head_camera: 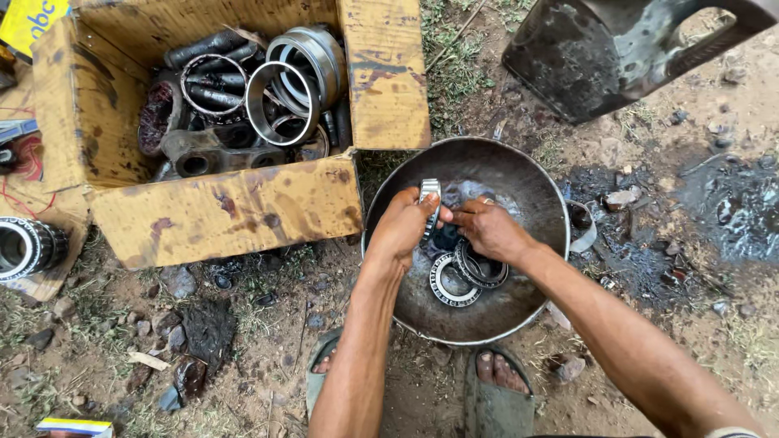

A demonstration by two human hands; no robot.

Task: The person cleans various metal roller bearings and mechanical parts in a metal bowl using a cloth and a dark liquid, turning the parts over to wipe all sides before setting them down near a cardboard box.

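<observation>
Head view. You are crouched over a round metal bowl set on the ground, both hands inside it. Your left hand has its grip closed on a bright bearing race, held up on edge above the dark oily liquid at the bowl's middle. Your right hand meets it from the right, fingers pinched narrow at the same part; whether it bears any of the load, you cannot tell.

Progress, as a judgement: you are washing the race, which already looks bright. Two roller bearings lie in the near half of the bowl, just under your hands, overlapping and wet; whether they are done is unclear. The cardboard box, far left, holds a pile of oily parts, so most of the lot looks untouched.

Count:
- bowl: one
- race in hand: one
- bearings in bowl: two
- box: one; at least four large steel rings at its top, plus dark shafts and housings too tangled to count
- loose bearing at the left edge, on cardboard: one
- dark jerrycan, far right: one
- sandalled feet, near edge: two
</observation>
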